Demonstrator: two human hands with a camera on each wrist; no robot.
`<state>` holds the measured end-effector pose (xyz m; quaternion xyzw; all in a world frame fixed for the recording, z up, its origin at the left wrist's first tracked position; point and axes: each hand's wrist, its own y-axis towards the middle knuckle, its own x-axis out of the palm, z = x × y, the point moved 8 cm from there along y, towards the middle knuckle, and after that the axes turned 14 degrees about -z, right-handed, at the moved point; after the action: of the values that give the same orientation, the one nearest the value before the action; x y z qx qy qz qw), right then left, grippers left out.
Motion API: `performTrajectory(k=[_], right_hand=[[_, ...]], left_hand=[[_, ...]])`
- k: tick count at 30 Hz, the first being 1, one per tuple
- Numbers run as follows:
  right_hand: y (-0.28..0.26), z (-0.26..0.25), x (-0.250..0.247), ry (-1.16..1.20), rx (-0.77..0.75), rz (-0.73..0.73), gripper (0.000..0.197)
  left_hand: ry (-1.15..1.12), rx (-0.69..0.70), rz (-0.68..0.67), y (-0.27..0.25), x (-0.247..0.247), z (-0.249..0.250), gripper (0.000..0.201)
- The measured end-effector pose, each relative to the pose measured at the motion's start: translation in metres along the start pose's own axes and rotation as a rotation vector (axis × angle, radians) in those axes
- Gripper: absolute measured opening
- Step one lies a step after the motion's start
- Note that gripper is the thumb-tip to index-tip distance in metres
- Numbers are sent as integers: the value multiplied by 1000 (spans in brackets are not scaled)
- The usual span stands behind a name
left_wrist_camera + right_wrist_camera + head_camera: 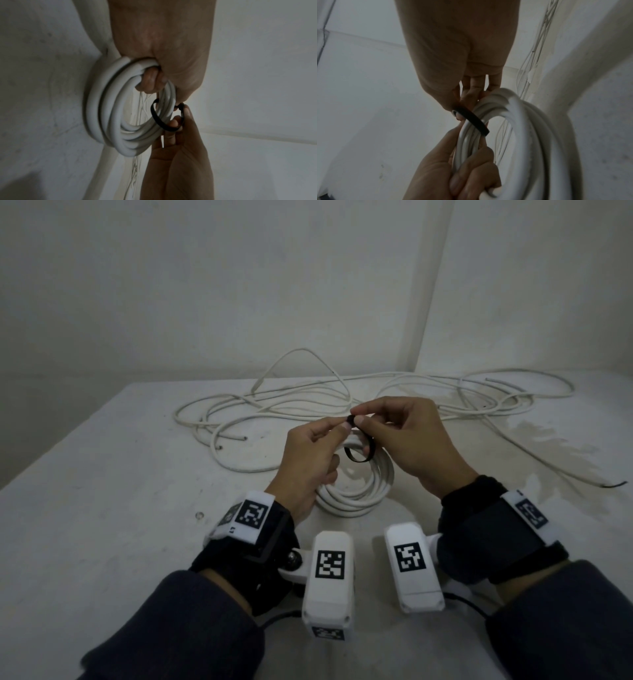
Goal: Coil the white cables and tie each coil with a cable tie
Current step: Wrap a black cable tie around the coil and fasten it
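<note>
Coil (356, 491) in left hand (308, 460)

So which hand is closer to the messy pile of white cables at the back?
Right. The right hand hovers just before the loose cables; the left hand sits nearer the person.

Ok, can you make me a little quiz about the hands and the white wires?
1. True or false: the black cable tie is looped round the white coil.
2. Which hand grips the coil itself? A) left hand B) right hand
3. Fill in: behind the hands, loose white cables lie ____ on the table.

Key: 1 true; 2 A; 3 uncoiled.
</note>
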<state>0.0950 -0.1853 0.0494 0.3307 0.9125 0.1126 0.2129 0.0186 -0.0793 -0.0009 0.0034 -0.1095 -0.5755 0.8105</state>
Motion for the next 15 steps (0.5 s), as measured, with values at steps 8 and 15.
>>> performTrajectory(k=[8, 15], right_hand=[[-1, -5, -1, -23, -39, 20, 17], [-1, 3, 6, 116, 27, -162, 18]], left_hand=[[60, 24, -34, 0, 5, 6, 15], [27, 0, -17, -1, 1, 1, 13]])
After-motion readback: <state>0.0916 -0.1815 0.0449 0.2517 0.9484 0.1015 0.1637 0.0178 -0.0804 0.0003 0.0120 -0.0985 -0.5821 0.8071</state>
